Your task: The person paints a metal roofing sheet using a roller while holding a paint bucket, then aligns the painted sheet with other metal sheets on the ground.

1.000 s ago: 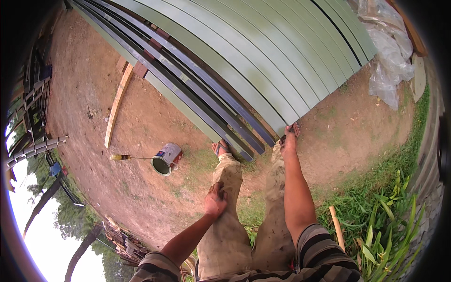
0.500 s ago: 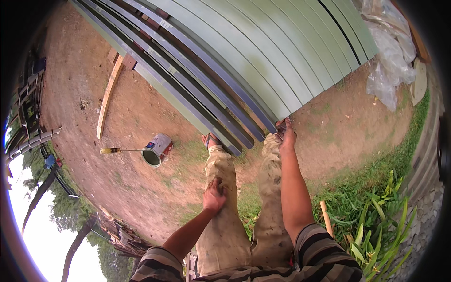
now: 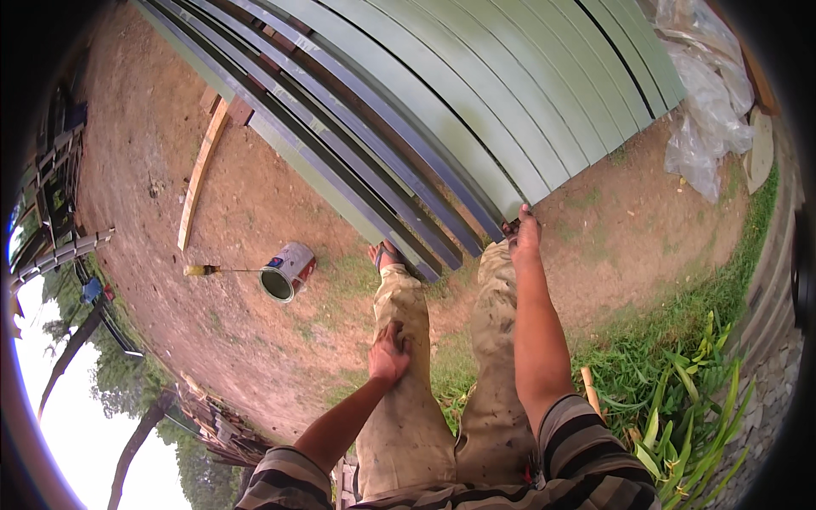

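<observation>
My right hand (image 3: 524, 231) reaches forward to the near end of a pale green painted bar (image 3: 463, 146), its fingers closed at the bar's end. Part of the grip is hidden behind the hand. This bar lies at the left edge of a row of similar green bars (image 3: 544, 93), with a dark gap along its right side. My left hand (image 3: 389, 353) rests on my left leg, holding nothing, fingers loosely bent and thumb apart. Left of the gripped bar lie several bluish-grey metal bars (image 3: 425, 223), spaced apart, their near ends close to my feet.
On the dirt at left, a paint can (image 3: 287, 272) is tilted toward me, a yellow-handled long thin tool (image 3: 201, 270) beside it. A wooden strip (image 3: 202, 174) lies farther off. Clear plastic sheeting (image 3: 705, 119) is at far right, leafy plants (image 3: 680, 416) at lower right.
My right hand has shifted slightly forward and right at the bar's end. The dark gap beside the left-most pale green bar has widened. My left hand stays on my leg.
</observation>
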Motion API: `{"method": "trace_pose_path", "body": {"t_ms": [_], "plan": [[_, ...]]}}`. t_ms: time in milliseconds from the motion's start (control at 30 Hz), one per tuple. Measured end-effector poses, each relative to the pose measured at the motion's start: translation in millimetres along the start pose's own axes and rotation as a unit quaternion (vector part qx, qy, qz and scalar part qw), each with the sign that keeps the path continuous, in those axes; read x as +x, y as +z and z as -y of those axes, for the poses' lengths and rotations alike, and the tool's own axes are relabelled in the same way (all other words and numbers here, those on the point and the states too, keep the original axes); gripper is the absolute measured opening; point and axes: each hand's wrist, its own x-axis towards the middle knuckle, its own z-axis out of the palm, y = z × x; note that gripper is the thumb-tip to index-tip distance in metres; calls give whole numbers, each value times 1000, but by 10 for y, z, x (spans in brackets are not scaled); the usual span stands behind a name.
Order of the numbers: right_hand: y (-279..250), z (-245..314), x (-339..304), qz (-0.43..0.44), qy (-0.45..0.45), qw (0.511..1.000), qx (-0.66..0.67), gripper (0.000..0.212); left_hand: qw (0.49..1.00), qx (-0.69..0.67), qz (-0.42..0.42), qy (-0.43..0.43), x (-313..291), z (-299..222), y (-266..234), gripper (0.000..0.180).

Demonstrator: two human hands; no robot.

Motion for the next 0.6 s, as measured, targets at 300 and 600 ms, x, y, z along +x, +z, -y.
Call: {"method": "trace_pose_path", "body": {"t_ms": [300,600], "plan": [[7,550,-157,59,295,949,-97,45,1000,-6,-17,12,-27,6,5,41],[-250,316,-183,-17,24,998,52,39,999,0,-22,28,-4,50,99,43]]}}
